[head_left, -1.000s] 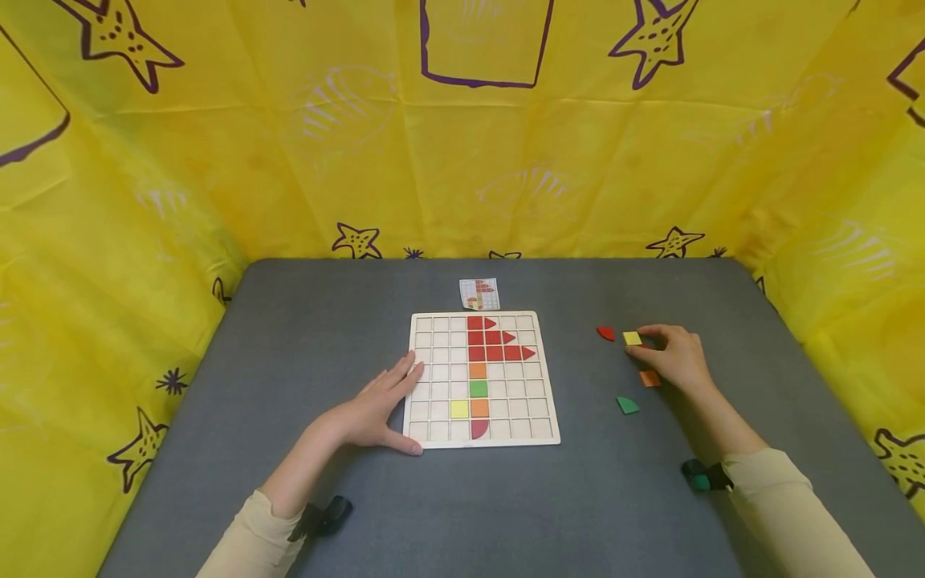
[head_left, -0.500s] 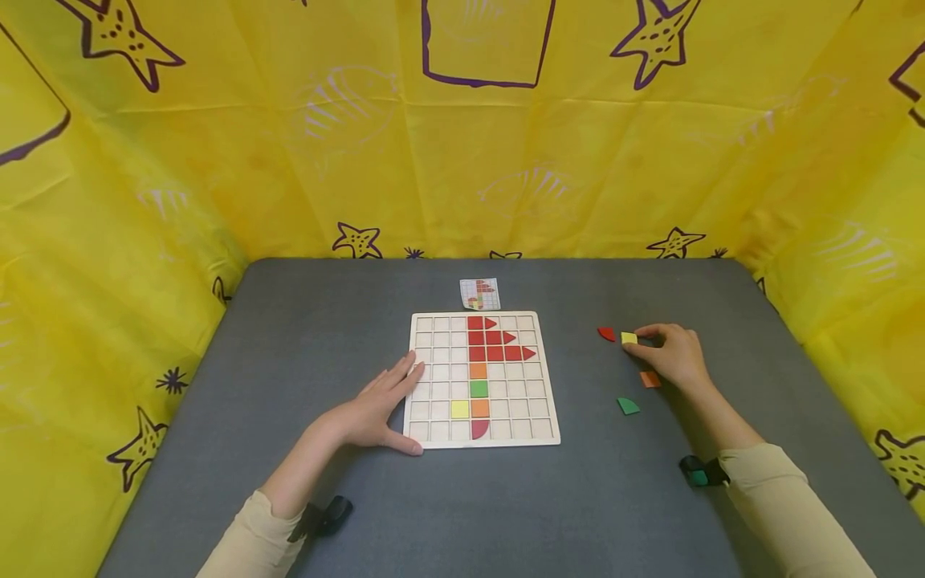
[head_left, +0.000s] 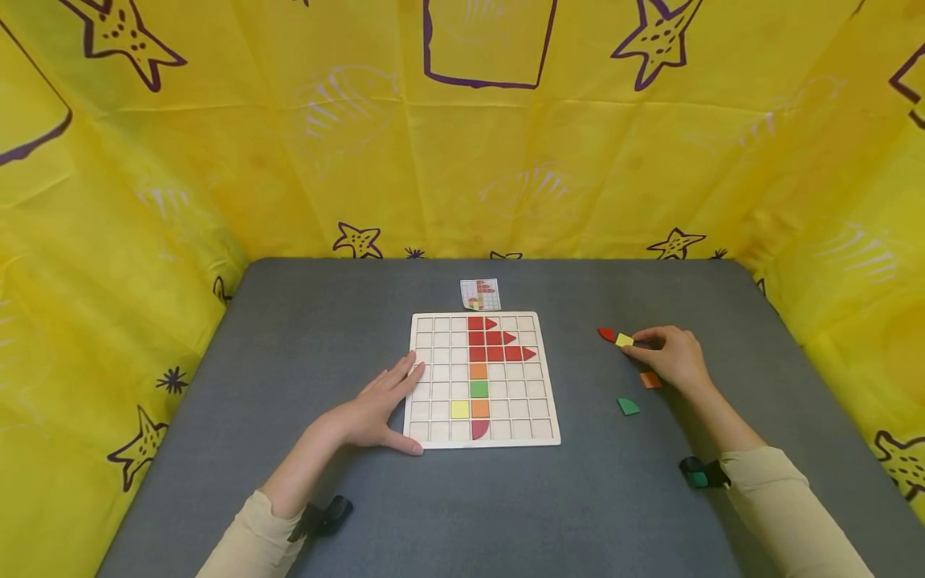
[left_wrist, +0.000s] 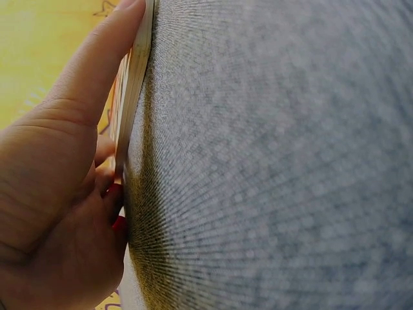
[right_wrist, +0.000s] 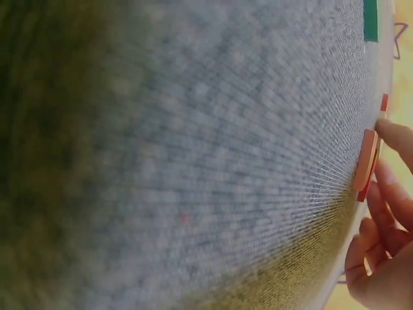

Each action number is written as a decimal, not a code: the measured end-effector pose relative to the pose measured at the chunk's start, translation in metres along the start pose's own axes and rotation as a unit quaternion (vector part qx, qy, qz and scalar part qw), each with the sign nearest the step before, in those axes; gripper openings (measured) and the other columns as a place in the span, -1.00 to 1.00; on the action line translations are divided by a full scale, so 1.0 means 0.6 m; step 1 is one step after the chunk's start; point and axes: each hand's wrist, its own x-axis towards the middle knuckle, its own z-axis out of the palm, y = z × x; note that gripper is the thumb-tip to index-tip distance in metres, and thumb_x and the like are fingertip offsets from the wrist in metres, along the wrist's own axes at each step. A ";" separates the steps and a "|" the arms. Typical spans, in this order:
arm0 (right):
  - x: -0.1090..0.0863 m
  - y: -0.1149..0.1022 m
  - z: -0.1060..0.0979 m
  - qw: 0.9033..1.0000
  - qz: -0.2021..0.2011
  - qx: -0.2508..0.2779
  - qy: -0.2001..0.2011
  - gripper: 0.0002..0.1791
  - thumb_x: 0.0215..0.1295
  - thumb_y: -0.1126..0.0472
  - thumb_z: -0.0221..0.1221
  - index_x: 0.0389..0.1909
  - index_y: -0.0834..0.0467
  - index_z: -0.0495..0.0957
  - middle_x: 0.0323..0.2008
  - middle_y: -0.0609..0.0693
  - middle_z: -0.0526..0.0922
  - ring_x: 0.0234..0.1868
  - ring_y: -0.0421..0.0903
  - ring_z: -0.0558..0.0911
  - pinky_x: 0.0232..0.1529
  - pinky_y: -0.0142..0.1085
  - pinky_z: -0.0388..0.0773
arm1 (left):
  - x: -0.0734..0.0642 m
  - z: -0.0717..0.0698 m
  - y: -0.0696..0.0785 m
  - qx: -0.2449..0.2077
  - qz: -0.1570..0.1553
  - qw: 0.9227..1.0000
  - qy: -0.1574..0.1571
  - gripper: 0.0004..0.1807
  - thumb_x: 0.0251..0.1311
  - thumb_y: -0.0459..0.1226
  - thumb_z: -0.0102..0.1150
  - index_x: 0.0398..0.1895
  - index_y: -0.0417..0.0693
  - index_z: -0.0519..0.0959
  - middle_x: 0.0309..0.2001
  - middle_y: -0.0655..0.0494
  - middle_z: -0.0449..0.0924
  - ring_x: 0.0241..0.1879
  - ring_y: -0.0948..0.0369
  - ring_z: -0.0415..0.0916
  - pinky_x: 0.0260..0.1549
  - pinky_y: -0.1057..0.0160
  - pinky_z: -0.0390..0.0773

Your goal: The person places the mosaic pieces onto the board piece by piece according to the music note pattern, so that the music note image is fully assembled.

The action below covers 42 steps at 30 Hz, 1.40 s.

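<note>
My left hand (head_left: 372,413) rests along the left edge of a pale wooden grid board (head_left: 516,411), fingers spread and thumb at its lower left corner. In the left wrist view the thumb (left_wrist: 90,71) lies against the board's edge (left_wrist: 137,71). Off to the right, my right hand (head_left: 675,357) pinches a yellow square tile (head_left: 625,340) between thumb and forefinger. That tile sits turned at an angle, close beside a red quarter-round tile (head_left: 605,333); whether they touch I cannot tell. An orange square tile (head_left: 651,380) lies just below this hand, and a green quarter-round tile (head_left: 628,407) lies nearer me.
On the board are red squares and triangles (head_left: 495,338), orange squares (head_left: 478,371), a green square (head_left: 479,389), a yellow square (head_left: 460,409) and a dark red rounded tile (head_left: 480,429). Behind it lies a small pattern card (head_left: 480,294). Yellow cloth (head_left: 462,177) surrounds the grey table (head_left: 325,321).
The yellow tile has shifted slightly left towards the red quarter-round and turned in my right hand's pinch. My left hand and the board have stayed put.
</note>
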 end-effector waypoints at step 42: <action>-0.092 -0.303 0.189 0.950 -0.276 0.039 -0.139 -0.71 -0.14 -0.08 0.53 -0.42 -0.08 0.69 -0.37 -0.28 0.63 -0.24 -0.23 0.41 -0.17 -0.30 0.38 | -0.001 -0.002 0.000 0.001 -0.007 1.000 -0.006 0.33 -0.14 0.21 0.46 0.56 -0.09 -0.13 0.56 -0.08 -0.37 0.51 -0.08 -0.27 0.40 -0.13 -0.15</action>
